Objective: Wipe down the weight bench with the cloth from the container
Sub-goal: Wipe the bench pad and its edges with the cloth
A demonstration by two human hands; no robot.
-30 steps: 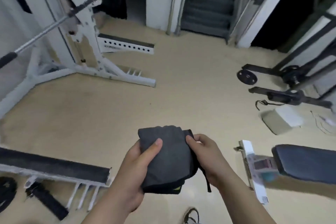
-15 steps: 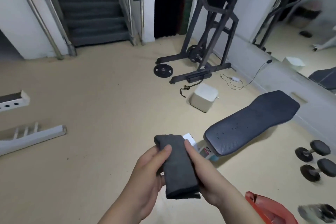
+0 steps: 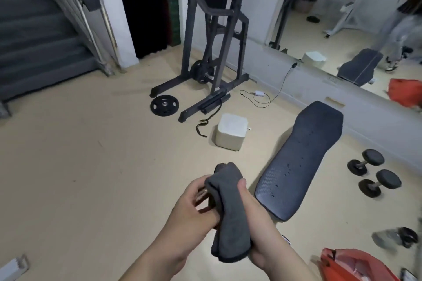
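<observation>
A folded dark grey cloth (image 3: 228, 214) is held in front of me by both hands. My left hand (image 3: 194, 210) grips its left side with the fingers curled under the fold. My right hand (image 3: 255, 223) clasps its right edge, thumb on top. The weight bench (image 3: 303, 157), a long dark padded board with small droplets or specks on it, lies low on the floor just right of my hands, running away to the upper right. A red container (image 3: 356, 267) sits at the bottom right corner.
A white box (image 3: 231, 131) stands on the floor left of the bench. Two black dumbbells (image 3: 372, 173) lie to the bench's right. A dark rack (image 3: 212, 52) with a weight plate (image 3: 164, 105) stands behind, stairs (image 3: 38, 29) at far left, a wall mirror (image 3: 356, 18) at right.
The view has swung right and nearer to the bench, which now lies beside my hands. The cloth has been folded narrower and both hands have shifted along it.
</observation>
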